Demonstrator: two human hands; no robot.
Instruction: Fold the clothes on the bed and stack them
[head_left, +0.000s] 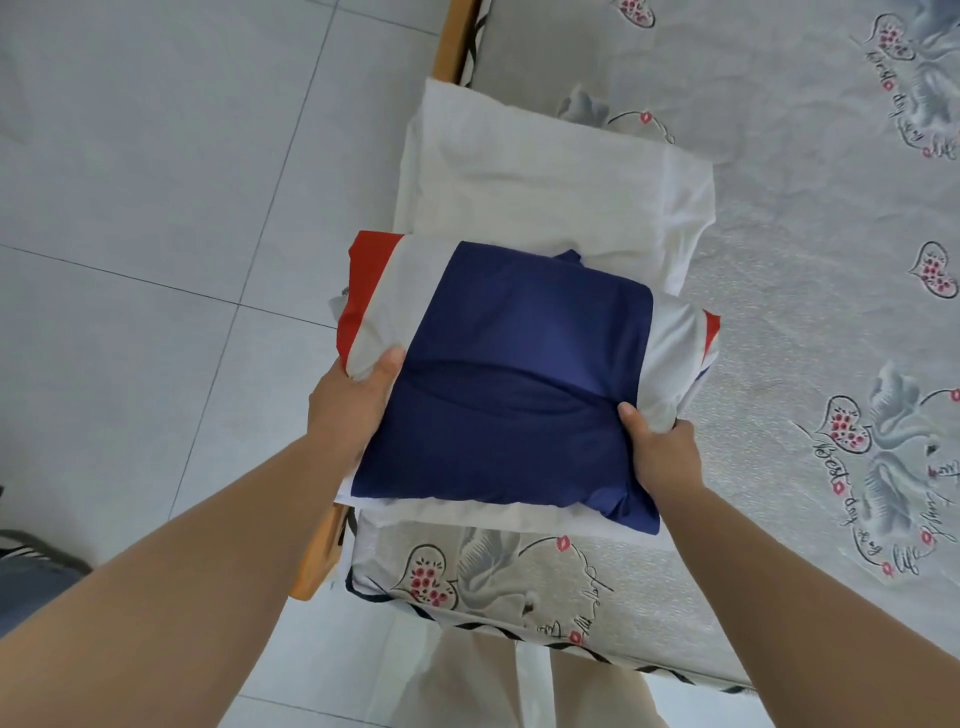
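Observation:
A folded navy, white and red garment (524, 374) is held over the bed's near corner. My left hand (353, 400) grips its left edge, thumb on top and fingers hidden beneath. My right hand (660, 447) grips its right edge the same way. Under and beyond it lies a folded white garment (550, 182) on the bed (810, 322), close to the bed's left side. Whether the held garment touches the white one cannot be told.
The bed has a grey sheet printed with swans and hearts, and it spreads out to the right. A wooden bed frame (457, 36) runs along its left side. Pale floor tiles (156, 208) lie to the left. A dark striped object (31, 561) sits at the left edge.

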